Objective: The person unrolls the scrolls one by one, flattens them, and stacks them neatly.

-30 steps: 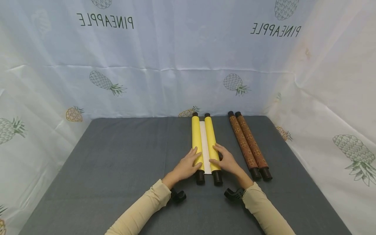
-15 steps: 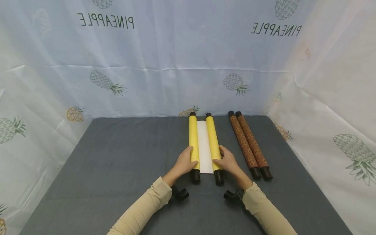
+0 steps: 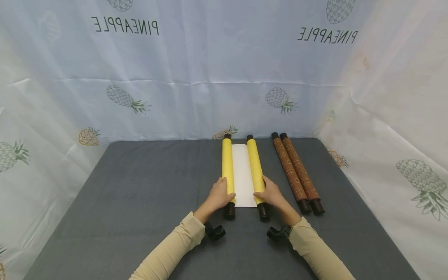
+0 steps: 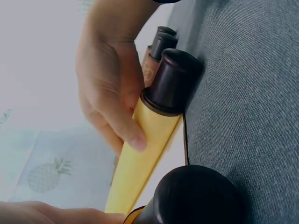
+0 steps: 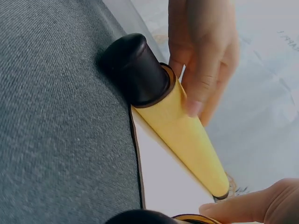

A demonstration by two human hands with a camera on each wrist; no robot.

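Note:
A yellow scroll with black roller knobs lies partly unrolled on the table, a white strip of paper [image 3: 243, 175] bare between its two rolls. My left hand [image 3: 218, 193] grips the left roll [image 3: 228, 163] near its near end, thumb on top and fingers along the outer side. On the right roll [image 3: 255, 161], my right hand [image 3: 272, 192] holds the matching spot, with the thumb on the inner side. Across from the left wrist camera, the right hand [image 4: 105, 88] shows its thumb on the yellow backing. The right wrist view shows the left hand [image 5: 205, 60] beside a black knob [image 5: 135, 70].
Two brown patterned scroll rolls [image 3: 290, 171] lie side by side to the right of the yellow scroll, slightly slanted. A dark grey cloth [image 3: 140, 202] covers the table. Pineapple-print curtains [image 3: 196, 58] hang behind and at both sides.
The left roll has moved left with my left hand and the right roll slightly right, so the white strip is wider. My left hand has gone from spread fingers to a grip.

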